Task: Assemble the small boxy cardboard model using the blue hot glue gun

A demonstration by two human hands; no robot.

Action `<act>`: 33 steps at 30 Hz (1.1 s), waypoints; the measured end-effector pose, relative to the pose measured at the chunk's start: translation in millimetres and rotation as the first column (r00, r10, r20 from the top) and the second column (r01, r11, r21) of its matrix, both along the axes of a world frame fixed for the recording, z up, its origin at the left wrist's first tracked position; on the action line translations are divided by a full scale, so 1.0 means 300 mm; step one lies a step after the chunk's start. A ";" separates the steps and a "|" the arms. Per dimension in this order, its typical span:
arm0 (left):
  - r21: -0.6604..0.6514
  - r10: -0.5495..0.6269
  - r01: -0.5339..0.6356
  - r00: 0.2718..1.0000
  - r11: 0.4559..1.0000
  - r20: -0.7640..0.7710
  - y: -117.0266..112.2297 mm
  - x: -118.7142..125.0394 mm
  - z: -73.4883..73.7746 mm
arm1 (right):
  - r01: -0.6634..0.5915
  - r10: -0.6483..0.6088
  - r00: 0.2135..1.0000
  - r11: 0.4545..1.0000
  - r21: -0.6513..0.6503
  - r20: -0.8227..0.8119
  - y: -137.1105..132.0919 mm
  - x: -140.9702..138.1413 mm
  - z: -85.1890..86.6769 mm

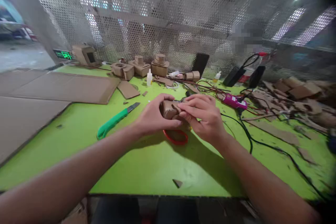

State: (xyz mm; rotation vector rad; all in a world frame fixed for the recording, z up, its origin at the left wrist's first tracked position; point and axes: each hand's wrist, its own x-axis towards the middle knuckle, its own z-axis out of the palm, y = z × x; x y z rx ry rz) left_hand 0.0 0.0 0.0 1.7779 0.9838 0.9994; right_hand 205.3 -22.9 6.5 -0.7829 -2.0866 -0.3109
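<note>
My left hand [154, 113] is wrapped round a small cardboard piece [169, 109] with a rounded, box-like shape, held just above the table. Against the piece's right side my right hand [201, 113] has its fingers pinched together; a small brown strip shows at its fingertips, too small to make out fully. Below the hands, the red handle loop [180, 142] of what looks like scissors lies on the green table [147, 171]; the rest is hidden. To the left of my left hand rests a green-handled utility knife [114, 123] with its blade out.
Large cardboard sheets [63, 85] cover the left side. Cardboard models [160, 66] and a glue bottle [149, 78] stand at the back. On the right are a purple power strip [234, 100], black cables [248, 136] and heaped cardboard scraps [301, 92]. A small triangular scrap [177, 183] lies near the front edge.
</note>
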 end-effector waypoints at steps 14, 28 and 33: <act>-0.057 -0.161 0.164 0.985 0.985 0.053 0.014 -0.002 0.004 | 0.065 -0.065 0.998 0.996 -0.054 0.002 0.002 0.010 0.011; -0.142 -0.085 0.112 0.979 0.984 0.186 0.024 -0.003 -0.020 | 0.122 -0.128 0.991 0.980 -0.157 -0.029 0.004 0.011 0.006; -0.276 -0.088 0.195 0.930 0.941 0.357 0.030 -0.003 -0.033 | 0.058 -0.142 0.973 0.913 -0.404 -0.183 0.001 0.007 0.004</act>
